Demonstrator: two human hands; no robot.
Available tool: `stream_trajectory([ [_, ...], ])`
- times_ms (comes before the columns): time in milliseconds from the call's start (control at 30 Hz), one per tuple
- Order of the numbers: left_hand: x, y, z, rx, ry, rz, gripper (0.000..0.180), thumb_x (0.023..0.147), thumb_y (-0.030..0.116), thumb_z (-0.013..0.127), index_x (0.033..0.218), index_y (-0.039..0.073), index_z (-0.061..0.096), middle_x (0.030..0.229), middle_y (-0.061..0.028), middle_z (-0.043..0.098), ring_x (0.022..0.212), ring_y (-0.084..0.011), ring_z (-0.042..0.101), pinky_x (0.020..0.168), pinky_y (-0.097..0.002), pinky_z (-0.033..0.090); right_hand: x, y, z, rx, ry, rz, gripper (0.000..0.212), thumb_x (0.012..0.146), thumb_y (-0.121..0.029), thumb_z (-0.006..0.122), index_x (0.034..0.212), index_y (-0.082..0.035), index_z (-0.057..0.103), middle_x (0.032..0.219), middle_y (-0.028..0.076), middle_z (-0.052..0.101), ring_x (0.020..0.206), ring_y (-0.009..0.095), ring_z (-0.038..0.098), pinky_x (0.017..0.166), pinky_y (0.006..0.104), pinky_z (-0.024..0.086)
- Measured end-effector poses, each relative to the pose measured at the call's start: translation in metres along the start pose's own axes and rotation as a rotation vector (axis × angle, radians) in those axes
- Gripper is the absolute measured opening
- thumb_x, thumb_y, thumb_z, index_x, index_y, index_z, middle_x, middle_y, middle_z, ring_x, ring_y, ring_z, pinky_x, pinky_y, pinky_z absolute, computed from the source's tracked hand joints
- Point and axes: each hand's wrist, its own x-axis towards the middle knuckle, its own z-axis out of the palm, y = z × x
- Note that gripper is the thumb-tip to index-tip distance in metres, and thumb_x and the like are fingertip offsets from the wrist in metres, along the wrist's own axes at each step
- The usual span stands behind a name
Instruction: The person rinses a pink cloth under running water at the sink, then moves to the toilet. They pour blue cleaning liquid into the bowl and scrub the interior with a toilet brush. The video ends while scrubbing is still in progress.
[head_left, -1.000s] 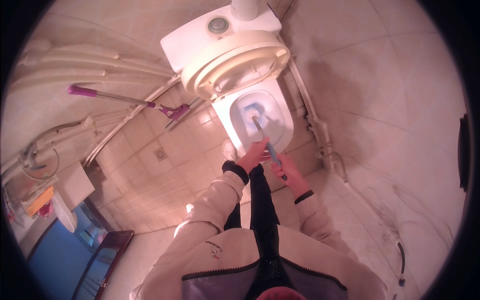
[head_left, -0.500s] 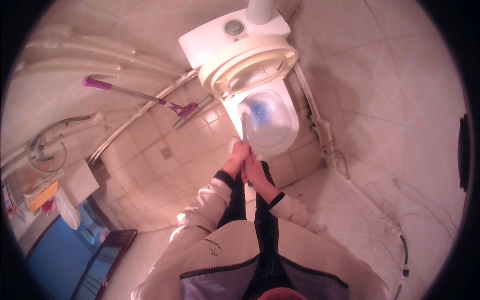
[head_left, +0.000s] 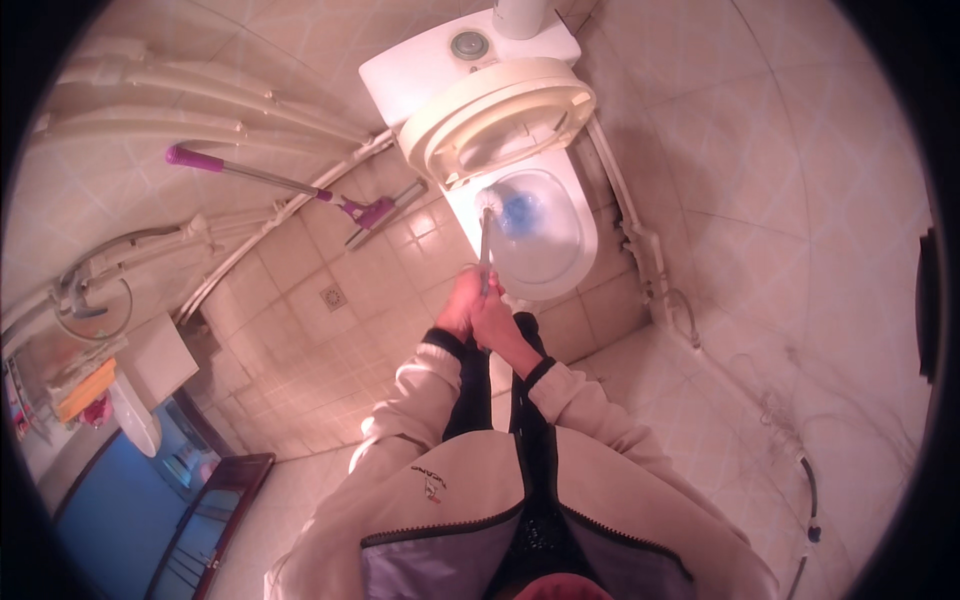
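Observation:
Both my hands grip the grey handle of a toilet brush (head_left: pixel 486 238), one close beside the other. My left hand (head_left: pixel 462 303) is closed around it, and my right hand (head_left: pixel 495 318) is wrapped on just to its right and slightly nearer me. The white bristle head rests against the upper left inner wall of the toilet bowl (head_left: pixel 555 265), beside blue water (head_left: pixel 521 213). The raised cream seat and lid (head_left: pixel 430 135) lean back against the white tank (head_left: pixel 410 75). The lower end of the handle is hidden by my fingers.
A purple-and-grey floor squeegee (head_left: pixel 270 181) leans at the left wall, its head on the tiles. Pipes (head_left: pixel 628 215) run along the wall right of the toilet. A floor drain (head_left: pixel 333 297) lies to the left, and a blue doorway (head_left: pixel 120 510) is at lower left.
Both hands have shifted slightly up and left with the brush. Its head has moved slightly up along the left inner side of the bowl.

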Motion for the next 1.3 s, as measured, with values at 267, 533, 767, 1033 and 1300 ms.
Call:
stream_trajectory([
  [267, -0.008, -0.007, 0.025, -0.306, 0.048, -0.051, 0.024, 0.097, 0.021, 0.046, 0.081, 0.003, 0.049, 0.064, -0.0068, 0.05, 0.057, -0.022, 0.052, 0.053, -0.0347, 0.044, -0.008, 0.002, -0.025, -0.044, -0.101, -0.007, 0.073, 0.092, -0.012, 0.045, 0.146, 0.006, -0.001, 0.075, 0.029, 0.063, 0.067, 0.046, 0.064, 0.058, 0.0509, 0.053],
  [533, -0.045, -0.083, 0.034, -0.295, 0.176, -0.19, 0.018, 0.097, 0.02, 0.044, 0.094, 0.003, 0.05, 0.069, -0.0059, 0.053, 0.056, -0.0207, 0.054, 0.057, -0.0343, 0.049, -0.052, 0.066, -0.03, -0.244, -0.169, 0.05, 0.06, 0.092, -0.014, 0.044, 0.14, 0.004, 0.013, 0.093, 0.035, 0.062, 0.082, 0.051, 0.062, 0.068, 0.0587, 0.049],
  [767, 0.012, -0.178, 0.06, -0.089, 0.048, -0.341, 0.018, 0.096, 0.021, 0.047, 0.094, 0.007, 0.058, 0.081, -0.0072, 0.061, 0.073, -0.0229, 0.061, 0.061, -0.0363, 0.05, -0.043, 0.194, -0.084, -0.323, -0.001, -0.025, 0.035, 0.093, -0.02, 0.048, 0.12, 0.002, 0.043, 0.095, 0.029, 0.064, 0.092, 0.047, 0.062, 0.076, 0.0571, 0.048],
  [1033, 0.078, -0.103, 0.045, -0.026, 0.162, -0.15, 0.035, 0.098, 0.036, 0.048, 0.119, 0.009, 0.05, 0.119, -0.0056, 0.057, 0.103, -0.0221, 0.056, 0.083, -0.0347, 0.047, 0.174, 0.175, -0.056, -0.24, 0.023, 0.096, 0.033, 0.094, -0.026, 0.047, 0.1, 0.005, 0.057, 0.092, 0.028, 0.066, 0.087, 0.046, 0.064, 0.075, 0.0516, 0.051],
  [1300, 0.098, -0.046, 0.119, -0.01, -0.021, -0.035, 0.061, 0.096, 0.028, 0.055, 0.144, 0.0, 0.03, 0.126, -0.0163, 0.052, 0.104, -0.027, 0.058, 0.09, -0.0409, 0.049, 0.112, 0.151, -0.136, 0.136, 0.105, 0.023, 0.031, 0.098, -0.027, 0.046, 0.115, -0.005, 0.06, 0.062, 0.004, 0.055, 0.045, 0.013, 0.051, 0.04, 0.0288, 0.04],
])
